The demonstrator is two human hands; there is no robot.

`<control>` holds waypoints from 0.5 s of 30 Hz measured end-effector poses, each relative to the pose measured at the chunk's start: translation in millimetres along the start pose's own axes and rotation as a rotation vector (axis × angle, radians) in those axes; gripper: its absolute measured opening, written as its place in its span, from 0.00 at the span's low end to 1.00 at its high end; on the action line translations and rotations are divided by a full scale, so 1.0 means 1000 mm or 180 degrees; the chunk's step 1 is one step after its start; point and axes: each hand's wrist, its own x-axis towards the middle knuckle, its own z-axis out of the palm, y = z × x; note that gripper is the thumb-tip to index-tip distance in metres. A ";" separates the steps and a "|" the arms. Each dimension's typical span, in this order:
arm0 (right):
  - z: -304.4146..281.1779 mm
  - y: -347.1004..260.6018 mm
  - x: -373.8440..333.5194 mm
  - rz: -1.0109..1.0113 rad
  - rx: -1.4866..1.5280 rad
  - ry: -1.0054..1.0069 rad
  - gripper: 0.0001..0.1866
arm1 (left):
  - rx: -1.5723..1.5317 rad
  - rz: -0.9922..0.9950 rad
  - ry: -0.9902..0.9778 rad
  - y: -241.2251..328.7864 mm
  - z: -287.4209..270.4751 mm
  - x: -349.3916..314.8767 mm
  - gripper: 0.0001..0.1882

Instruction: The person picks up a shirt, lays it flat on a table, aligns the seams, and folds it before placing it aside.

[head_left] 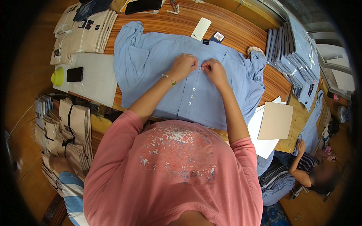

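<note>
A light blue button-up shirt [154, 56] lies spread out, front up, on the striped wooden table [162, 19]. At the upper part of its front placket, my left hand [183, 65] is closed in a pinch on the cloth. Close to its right, my right hand [215, 72] also pinches the placket edge; the gap between the two hands is small. Whether a button sits in the fingers is hidden. Several white buttons [191, 96] run down the placket below. Beyond the collar are a white card tag [201, 29] and a dark tag [217, 37].
Packed beige garments [90, 32] stand at the back left, near a phone [75, 74] and a yellow-green object [57, 77]. Bagged blue shirts [298, 49] are stacked at the right. A beige card [275, 120] overlies white sheets. Another person [305, 165] handles blue cloth at far right.
</note>
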 end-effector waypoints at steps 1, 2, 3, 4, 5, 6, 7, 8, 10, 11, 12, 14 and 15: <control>0.000 0.000 0.001 0.0022 -0.0035 -0.0019 0.03 | -0.0008 -0.0014 0.0019 -0.001 0.001 0.000 0.05; 0.001 -0.001 0.001 0.0049 -0.0071 -0.0036 0.03 | -0.0033 -0.0042 -0.0012 0.000 0.001 0.000 0.05; 0.001 -0.001 0.001 0.0085 -0.0083 -0.0034 0.03 | -0.0059 -0.0070 -0.0043 0.000 0.001 0.000 0.05; 0.002 -0.001 0.001 0.0122 -0.0095 -0.0032 0.03 | -0.0084 -0.0098 -0.0074 0.001 0.001 0.000 0.05; 0.002 -0.001 0.002 0.0153 -0.0104 -0.0029 0.03 | -0.0169 -0.0112 -0.0039 0.001 0.001 -0.001 0.05; 0.002 -0.002 0.002 0.0161 -0.0094 -0.0036 0.03 | -0.0253 -0.0127 -0.0005 0.001 0.001 -0.001 0.06; 0.001 -0.002 0.002 0.0169 -0.0084 -0.0042 0.04 | -0.0338 -0.0141 0.0028 0.002 0.001 -0.001 0.07; 0.001 -0.002 0.002 0.0176 -0.0076 -0.0049 0.04 | -0.0378 -0.0160 0.0015 0.001 0.001 -0.001 0.07; 0.002 0.001 0.003 0.0187 -0.0086 -0.0088 0.04 | -0.0457 -0.0195 -0.0013 0.001 0.000 0.000 0.09; 0.003 0.001 0.004 0.0193 -0.0088 -0.0104 0.04 | -0.0511 -0.0187 -0.0024 -0.001 0.001 0.001 0.09; 0.003 0.002 0.004 0.0188 -0.0093 -0.0101 0.04 | -0.0564 -0.0179 -0.0034 -0.002 0.001 0.001 0.09; 0.003 0.002 0.004 0.0176 -0.0102 -0.0091 0.04 | -0.0650 -0.0203 -0.0084 -0.004 0.001 0.003 0.09; 0.002 0.002 0.004 0.0199 -0.0092 -0.0124 0.04 | -0.0681 -0.0235 -0.0123 -0.005 0.001 0.003 0.09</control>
